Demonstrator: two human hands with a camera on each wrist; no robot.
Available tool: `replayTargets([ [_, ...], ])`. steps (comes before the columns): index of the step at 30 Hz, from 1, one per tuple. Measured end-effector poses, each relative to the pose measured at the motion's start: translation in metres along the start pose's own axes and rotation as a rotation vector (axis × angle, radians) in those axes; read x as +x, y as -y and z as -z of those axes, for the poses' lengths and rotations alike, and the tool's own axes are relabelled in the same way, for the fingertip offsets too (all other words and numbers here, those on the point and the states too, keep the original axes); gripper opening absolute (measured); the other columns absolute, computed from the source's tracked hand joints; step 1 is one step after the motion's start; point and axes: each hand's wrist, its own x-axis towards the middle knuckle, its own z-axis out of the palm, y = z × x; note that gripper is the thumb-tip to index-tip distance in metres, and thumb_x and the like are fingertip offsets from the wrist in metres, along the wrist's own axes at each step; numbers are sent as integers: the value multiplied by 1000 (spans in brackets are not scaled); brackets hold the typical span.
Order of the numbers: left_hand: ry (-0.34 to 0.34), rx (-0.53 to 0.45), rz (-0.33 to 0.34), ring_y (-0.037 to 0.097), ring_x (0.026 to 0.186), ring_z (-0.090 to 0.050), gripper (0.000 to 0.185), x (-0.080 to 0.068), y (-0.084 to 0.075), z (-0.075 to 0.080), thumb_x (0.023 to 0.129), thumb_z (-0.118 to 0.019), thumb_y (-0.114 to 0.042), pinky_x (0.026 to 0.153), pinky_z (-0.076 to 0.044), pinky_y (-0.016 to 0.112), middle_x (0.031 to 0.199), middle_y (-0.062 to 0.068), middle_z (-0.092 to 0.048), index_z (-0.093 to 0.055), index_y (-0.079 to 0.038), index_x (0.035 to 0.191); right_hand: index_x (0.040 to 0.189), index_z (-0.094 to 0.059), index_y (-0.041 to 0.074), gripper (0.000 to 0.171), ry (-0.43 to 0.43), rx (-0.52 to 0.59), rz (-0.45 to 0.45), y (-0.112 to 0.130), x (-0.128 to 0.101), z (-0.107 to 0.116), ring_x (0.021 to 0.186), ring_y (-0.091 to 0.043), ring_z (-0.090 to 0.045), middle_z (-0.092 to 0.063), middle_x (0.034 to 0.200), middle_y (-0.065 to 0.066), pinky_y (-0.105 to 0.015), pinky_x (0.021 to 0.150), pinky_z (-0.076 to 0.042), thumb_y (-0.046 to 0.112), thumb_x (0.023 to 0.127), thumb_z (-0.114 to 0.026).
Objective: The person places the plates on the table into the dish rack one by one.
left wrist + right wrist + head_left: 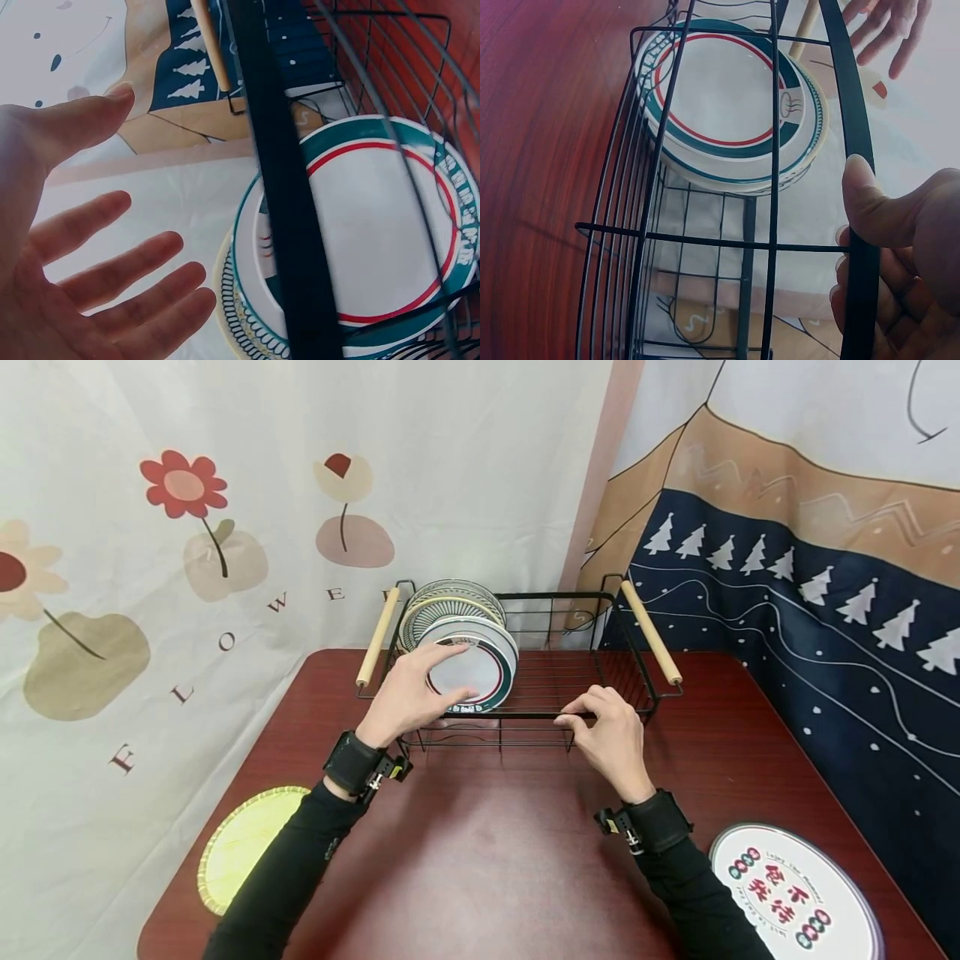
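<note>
A black wire dish rack [532, 716] with wooden handles stands at the back of the table. Several plates lean upright in its left part; the front plate [468, 672] is white with a green rim and a red ring. My left hand [412, 689] is in front of that plate, fingers spread and thumb apart, and the left wrist view shows nothing in it. With thumb and curled fingers, my right hand [900, 255] grips the rack's front top bar [859, 120], right of the plates.
A yellow round woven mat [243, 843] lies at the table's left edge. At the front right is a white round plate or mat [795, 893] with red characters. Patterned curtains [480, 468] hang behind the reddish-brown table [495, 860].
</note>
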Motion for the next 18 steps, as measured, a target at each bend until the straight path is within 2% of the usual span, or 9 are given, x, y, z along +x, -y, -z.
replayTargets([
  [5,7,-13,13,23,130,-61,62,-12,-3,-10,85,-83,-36,106,-51,43,138,6,-66,-63,-20,141,81,-79,16,14,-7,0,5,0,0,0,68,-13,-50,-62,75,2,-32,58,-39,21,76,-91],
  [10,7,-29,30,23,130,-61,61,-23,-5,-19,84,-85,-35,105,-52,42,136,4,-67,-64,-18,139,81,-78,15,15,-4,0,13,0,0,0,69,-19,-53,-63,76,1,-32,58,-39,19,75,-91],
  [15,-3,-14,37,21,125,-64,57,-32,-4,-29,83,-86,-33,103,-53,40,130,4,-70,-68,-16,134,82,-78,15,15,2,-5,13,1,-1,0,69,-21,-55,-64,77,0,-32,57,-39,18,75,-91],
  [18,-26,-13,19,20,118,-67,52,-35,-4,-34,82,-86,-31,100,-55,39,123,2,-72,-71,-16,130,82,-78,14,14,-2,-1,16,1,-1,1,69,-22,-55,-64,78,0,-32,57,-39,17,75,-91],
])
